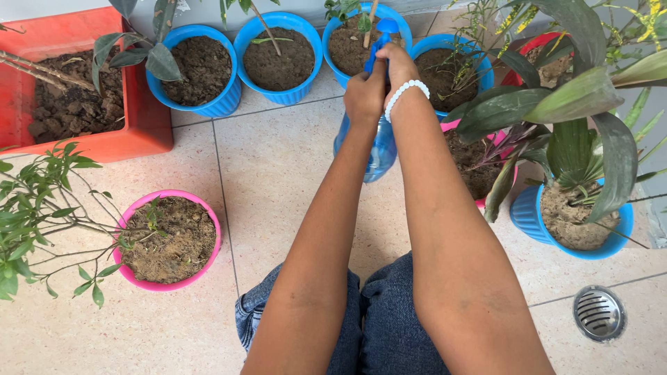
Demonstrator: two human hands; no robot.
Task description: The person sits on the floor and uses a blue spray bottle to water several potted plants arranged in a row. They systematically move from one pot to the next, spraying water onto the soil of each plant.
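A spray bottle [379,132] is held at upper centre of the frame, with the left hand [365,94] just left of the right hand [397,68] on its top. Behind it, along the top edge, a row of round pots [281,59] is set. A rectangular planter [76,90] is placed at upper left, a single pot [168,239] at lower left. Leafy potted plants [570,208] are grouped at right, and a floor drain [599,314] is set at lower right.

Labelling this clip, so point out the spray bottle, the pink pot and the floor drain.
spray bottle [381,149], head view, clear blue body
pink pot [132,212], head view, left rim
floor drain [599,313], head view, slotted grate
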